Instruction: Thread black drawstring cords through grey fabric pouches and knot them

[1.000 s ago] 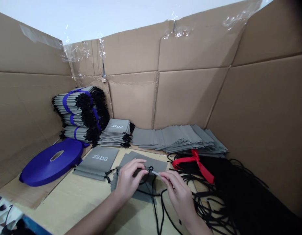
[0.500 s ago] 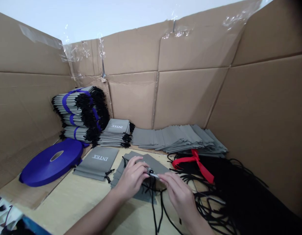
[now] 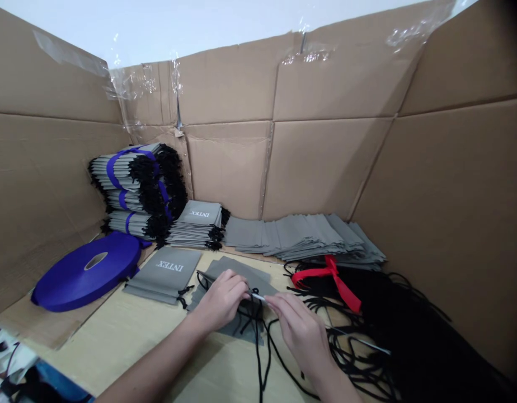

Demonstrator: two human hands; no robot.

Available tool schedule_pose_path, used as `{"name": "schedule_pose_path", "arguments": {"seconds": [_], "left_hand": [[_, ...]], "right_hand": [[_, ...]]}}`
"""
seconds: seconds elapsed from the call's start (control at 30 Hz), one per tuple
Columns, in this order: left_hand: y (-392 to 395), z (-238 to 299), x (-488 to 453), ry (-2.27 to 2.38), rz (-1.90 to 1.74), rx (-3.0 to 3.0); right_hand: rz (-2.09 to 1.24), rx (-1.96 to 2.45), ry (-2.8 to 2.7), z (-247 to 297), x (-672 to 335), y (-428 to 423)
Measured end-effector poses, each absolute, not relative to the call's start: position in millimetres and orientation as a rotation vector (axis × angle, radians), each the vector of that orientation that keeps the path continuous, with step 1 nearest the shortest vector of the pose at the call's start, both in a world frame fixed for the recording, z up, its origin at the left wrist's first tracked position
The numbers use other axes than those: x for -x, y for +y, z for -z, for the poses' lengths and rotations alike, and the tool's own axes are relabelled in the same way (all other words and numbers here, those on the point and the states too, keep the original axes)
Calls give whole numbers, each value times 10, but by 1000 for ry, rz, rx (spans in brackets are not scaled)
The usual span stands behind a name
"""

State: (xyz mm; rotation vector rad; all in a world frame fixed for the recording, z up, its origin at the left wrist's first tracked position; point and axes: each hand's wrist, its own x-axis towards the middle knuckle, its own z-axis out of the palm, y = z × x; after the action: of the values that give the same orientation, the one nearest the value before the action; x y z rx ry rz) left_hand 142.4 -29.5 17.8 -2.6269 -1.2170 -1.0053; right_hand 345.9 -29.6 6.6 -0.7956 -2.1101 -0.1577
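My left hand (image 3: 222, 301) is closed on a grey drawstring pouch, seen nearly edge-on and mostly hidden behind the fingers; a loop of black cord (image 3: 202, 281) shows at its far left end. Fingertips of my right hand (image 3: 299, 329) pinch a thin silvery threading rod (image 3: 258, 296) that sticks out from the pouch side toward the right. Black cords (image 3: 262, 358) hang below and between both hands. Under the hands lie several loose grey pouches (image 3: 245, 268) on the pale table. Whether the rod is inside the pouch's hem is hidden.
Left stand a purple ribbon roll (image 3: 69, 280), INTEX pouches (image 3: 164, 274), a neat pouch stack (image 3: 197, 224) and tied bundles (image 3: 124, 193). Flat grey pouches (image 3: 300, 235) line the back. Right lies a black cord heap (image 3: 409, 319) with red ribbon (image 3: 321, 275) and another rod (image 3: 370, 344).
Both hands have shifted slightly left and down. The held pouch has turned more edge-on, and its far left end with a cord loop now shows past my left hand. The view has tilted a little.
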Motion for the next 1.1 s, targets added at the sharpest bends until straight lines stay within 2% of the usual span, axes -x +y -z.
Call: {"name": "schedule_pose_path", "arguments": {"seconds": [0.17,0.4,0.63,0.93,1.1], "left_hand": [[-292,-136,-1502,-1257,778,2584],[-280,-95,-1630,-1277,586,2590],[-233,-220,-1407,-1386,653,2414],[-328,-215,-1631,-1188,447,2526],[-272,-275,-1469,-1298,513,2402]], "right_hand": [[292,793,-2161,-35,-3474,-289],[273,851,-2240,-84,-3405,-318],[526,963,-2235,-364,-3690,-151],[605,877,-2282,-217,-3427,-309],[760,894,-2209,-519,-3768,-206]]}}
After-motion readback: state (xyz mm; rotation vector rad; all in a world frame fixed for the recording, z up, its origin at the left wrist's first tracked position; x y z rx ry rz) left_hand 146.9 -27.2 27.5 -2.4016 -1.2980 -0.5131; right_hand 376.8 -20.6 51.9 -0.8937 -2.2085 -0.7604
